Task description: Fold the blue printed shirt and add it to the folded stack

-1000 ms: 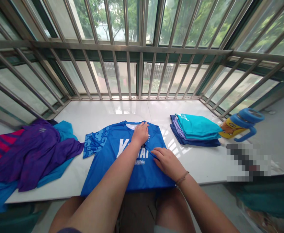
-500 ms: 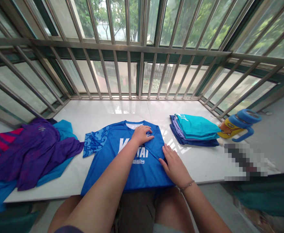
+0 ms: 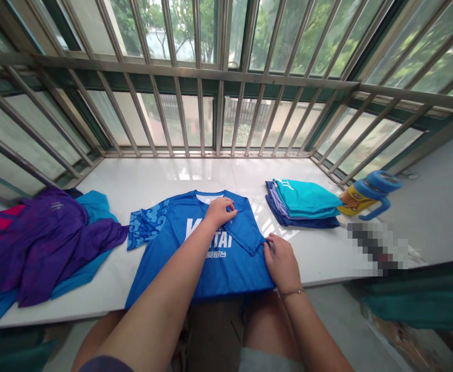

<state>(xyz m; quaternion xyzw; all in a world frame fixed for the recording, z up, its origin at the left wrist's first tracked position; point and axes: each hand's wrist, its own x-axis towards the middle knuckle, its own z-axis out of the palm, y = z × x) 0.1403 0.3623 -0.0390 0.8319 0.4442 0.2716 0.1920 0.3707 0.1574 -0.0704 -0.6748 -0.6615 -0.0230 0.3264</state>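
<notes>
The blue jersey [image 3: 195,253] lies face up at the front edge of the white sill [image 3: 144,181], hem hanging slightly over, its right side folded in over the chest. The left hand [image 3: 219,211] pins the fold near the collar, fingertips pinched narrowly on the cloth; the right hand [image 3: 281,261] presses the fold's outer edge lower down, fingers curled onto the fabric — a light pinch, not a full grasp.

To do the fold well, the crease likely needs to run straight from shoulder to hem, so both hands should hold it taut and flatten out wrinkles before letting go.

Right of the jersey sits a folded stack [image 3: 306,204], and beyond that a blue-lidded bottle [image 3: 365,194]; left of the jersey lies an unfolded heap of purple and teal shirts [image 3: 44,243].

Compared with half a second ago, the right hand has slid outward to the folded edge and the left hand's fingers have drawn together — the view has also shifted a little.
</notes>
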